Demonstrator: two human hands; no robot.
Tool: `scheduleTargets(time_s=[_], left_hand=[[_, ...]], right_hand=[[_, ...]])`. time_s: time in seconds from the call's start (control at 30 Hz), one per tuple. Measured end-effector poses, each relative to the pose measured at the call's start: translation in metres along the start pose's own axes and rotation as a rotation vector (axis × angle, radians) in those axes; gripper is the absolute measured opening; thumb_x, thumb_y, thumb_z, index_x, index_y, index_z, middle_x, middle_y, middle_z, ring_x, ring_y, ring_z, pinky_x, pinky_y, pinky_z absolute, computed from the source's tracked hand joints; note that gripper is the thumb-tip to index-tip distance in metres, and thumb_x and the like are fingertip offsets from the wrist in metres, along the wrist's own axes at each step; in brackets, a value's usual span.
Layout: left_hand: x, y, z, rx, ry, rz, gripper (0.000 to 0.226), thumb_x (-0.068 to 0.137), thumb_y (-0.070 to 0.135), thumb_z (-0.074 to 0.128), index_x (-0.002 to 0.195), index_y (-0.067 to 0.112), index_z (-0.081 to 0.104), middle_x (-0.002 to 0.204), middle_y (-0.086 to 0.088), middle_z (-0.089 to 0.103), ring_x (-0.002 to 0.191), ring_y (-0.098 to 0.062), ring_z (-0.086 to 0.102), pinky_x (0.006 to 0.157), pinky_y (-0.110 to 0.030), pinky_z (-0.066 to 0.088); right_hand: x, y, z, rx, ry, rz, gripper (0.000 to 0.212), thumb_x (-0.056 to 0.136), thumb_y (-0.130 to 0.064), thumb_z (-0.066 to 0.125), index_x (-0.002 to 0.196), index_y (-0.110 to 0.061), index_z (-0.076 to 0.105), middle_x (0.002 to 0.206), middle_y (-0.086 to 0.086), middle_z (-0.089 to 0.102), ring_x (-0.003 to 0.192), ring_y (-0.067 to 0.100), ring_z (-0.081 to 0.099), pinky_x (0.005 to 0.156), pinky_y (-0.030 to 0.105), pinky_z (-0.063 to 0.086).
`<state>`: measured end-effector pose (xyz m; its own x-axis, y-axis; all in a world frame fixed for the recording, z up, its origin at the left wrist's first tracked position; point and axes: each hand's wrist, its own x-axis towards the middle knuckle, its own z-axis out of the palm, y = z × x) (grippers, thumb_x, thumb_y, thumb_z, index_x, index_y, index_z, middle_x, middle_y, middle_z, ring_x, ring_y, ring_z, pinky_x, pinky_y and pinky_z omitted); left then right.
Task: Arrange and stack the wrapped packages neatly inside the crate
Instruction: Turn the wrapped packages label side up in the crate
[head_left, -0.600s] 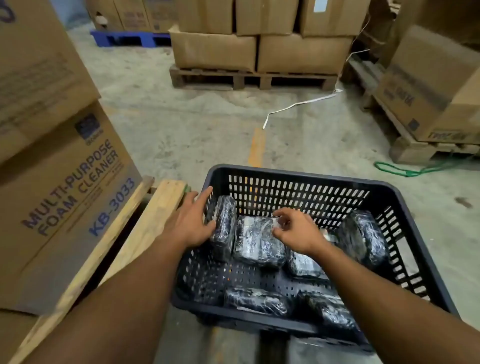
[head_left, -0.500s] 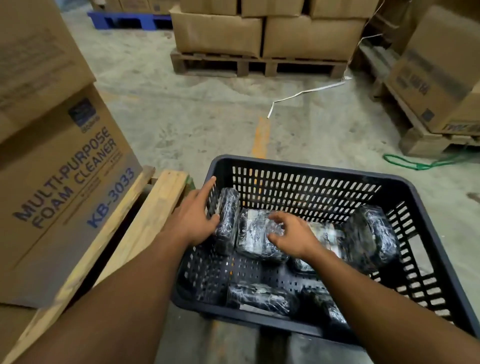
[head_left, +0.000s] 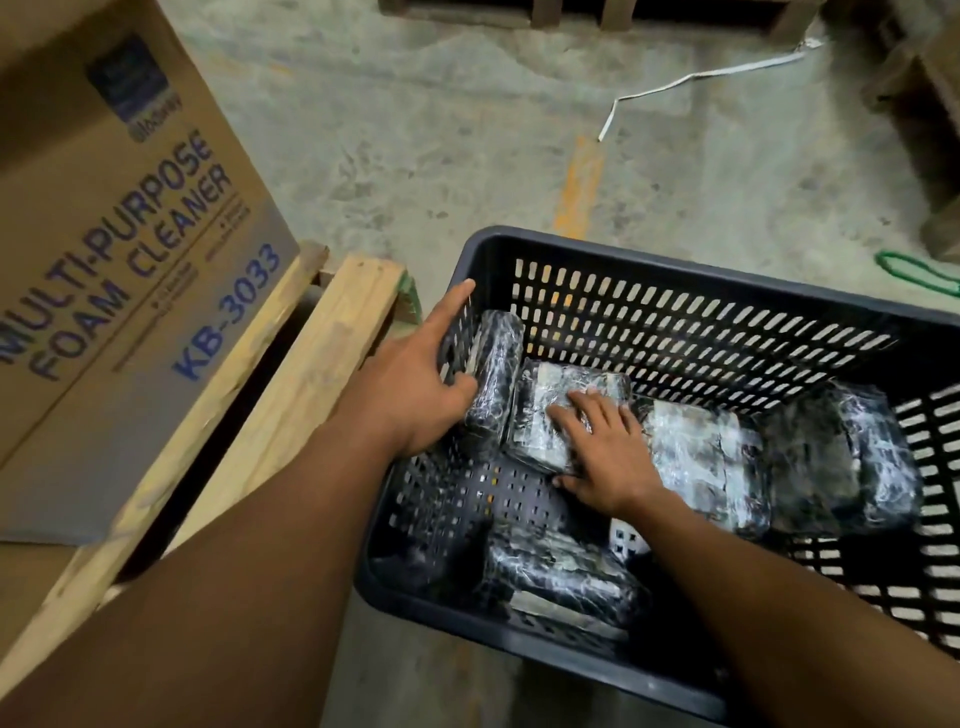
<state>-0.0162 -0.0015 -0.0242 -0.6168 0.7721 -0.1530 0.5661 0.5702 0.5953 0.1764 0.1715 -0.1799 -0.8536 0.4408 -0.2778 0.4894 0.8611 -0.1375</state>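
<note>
Pressing flat on a wrapped package (head_left: 550, 415) at the crate's (head_left: 675, 270) 10 o'clock corner, right hand (head_left: 605, 449) spreads wide; left hand (head_left: 415, 384) grips an upright package (head_left: 496, 379). Carton (head_left: 119, 249) at 9 o'clock reads "MULTI-PURPOSE FOAM CLEANER KB-3033".

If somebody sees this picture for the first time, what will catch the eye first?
Probably the two hands inside the black crate: the left hand grips an upright wrapped package at the left wall, the right hand presses flat on the package beside it. Next, the big foam cleaner box at left.

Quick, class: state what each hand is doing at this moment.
Left hand: gripping the crate wall, thumb against the upright package.
Right hand: open, flat on the second package.
</note>
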Motion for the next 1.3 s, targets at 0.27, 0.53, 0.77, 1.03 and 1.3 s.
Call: scheduleTargets(time_s=[0.27, 0.53, 0.77, 1.03, 1.3], left_hand=[[-0.006, 0.007, 0.0, 0.081, 0.019, -0.043, 0.092, 0.087, 0.035, 0.057, 0.151, 0.068, 0.001, 0.094, -0.007, 0.073, 0.082, -0.03, 0.065, 0.078, -0.049, 0.059], [-0.007, 0.008, 0.0, 0.127, 0.024, -0.041, 0.093, 0.086, 0.03, 0.054, 0.152, 0.066, 0.0, 0.089, -0.004, 0.071, 0.076, -0.027, 0.063, 0.073, -0.047, 0.059], [0.0, 0.009, 0.004, 0.426, 0.086, -0.008, 0.092, 0.088, 0.038, 0.06, 0.162, 0.046, 0.005, 0.15, -0.014, 0.045, 0.134, -0.034, 0.044, 0.102, -0.051, 0.045], [-0.013, 0.046, 0.015, 0.374, 0.056, 0.175, 0.092, 0.085, 0.061, 0.06, 0.163, 0.037, 0.018, 0.167, -0.011, 0.033, 0.158, -0.03, 0.015, 0.127, -0.048, 0.009], [-0.013, 0.082, 0.013, -0.567, -0.22, -0.028, 0.065, 0.074, 0.036, 0.092, 0.125, 0.042, 0.051, 0.119, 0.014, 0.066, 0.107, -0.01, 0.067, 0.078, -0.029, 0.056]], right_hand=[[-0.021, -0.009, -0.046, -0.017, 0.206, -0.147, 0.063, 0.101, -0.027, 0.057, 0.148, -0.046, 0.02, 0.156, 0.019, 0.044, 0.139, 0.036, 0.046, 0.118, 0.065, 0.029], [0.004, 0.011, -0.09, 0.021, 0.117, -0.014, 0.062, 0.099, -0.043, 0.056, 0.152, -0.049, 0.026, 0.166, 0.014, 0.025, 0.149, 0.038, 0.03, 0.118, 0.063, 0.03], [-0.007, 0.006, -0.121, 0.454, 0.124, 0.098, 0.068, 0.094, -0.003, 0.062, 0.149, -0.04, 0.047, 0.153, 0.007, 0.042, 0.138, 0.031, 0.042, 0.116, 0.057, 0.041], [-0.05, 0.018, -0.2, 0.811, 0.039, 0.025, 0.054, 0.093, -0.002, 0.067, 0.137, -0.033, 0.064, 0.152, 0.004, 0.051, 0.134, 0.03, 0.051, 0.109, 0.06, 0.048], [-0.081, 0.017, -0.23, 1.156, 0.128, 0.031, 0.044, 0.087, -0.009, 0.078, 0.127, -0.028, 0.071, 0.12, 0.013, 0.071, 0.105, 0.026, 0.072, 0.089, 0.038, 0.061]])
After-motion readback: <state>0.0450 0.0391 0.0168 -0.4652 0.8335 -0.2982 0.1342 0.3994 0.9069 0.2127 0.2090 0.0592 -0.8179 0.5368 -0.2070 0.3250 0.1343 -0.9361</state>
